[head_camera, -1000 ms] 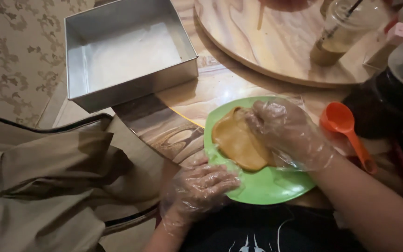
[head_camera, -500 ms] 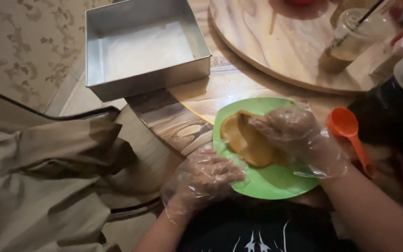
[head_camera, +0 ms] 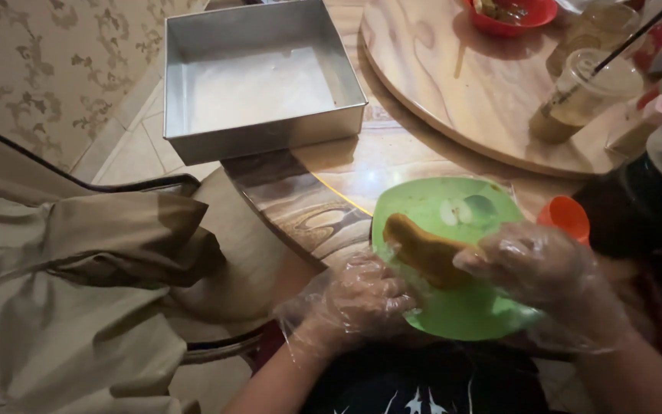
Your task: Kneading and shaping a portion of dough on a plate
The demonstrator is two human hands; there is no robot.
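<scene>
At far left, a chair draped in beige cloth [head_camera: 78, 307] stands beside the patterned wall [head_camera: 32, 69]. Next, a square metal baking pan [head_camera: 258, 77], pale inside, rests on the edge of the wooden table [head_camera: 362, 165]. Below it, the left hand [head_camera: 362, 303], in a clear plastic glove, is loosely curled with its fingertips touching the near-left rim of the green plate [head_camera: 461, 307]. A tan, flattened piece of dough [head_camera: 423, 249] is lifted at a tilt just above the plate. The right hand [head_camera: 549, 272], also gloved, pinches the dough's right end between thumb and fingers. Just beyond this hand, an orange spoon [head_camera: 565, 216] lies beside the plate. Upper right, a round wooden turntable [head_camera: 453, 84] carries a red bowl [head_camera: 511, 11] and a plastic cup with a straw [head_camera: 576, 96].
</scene>
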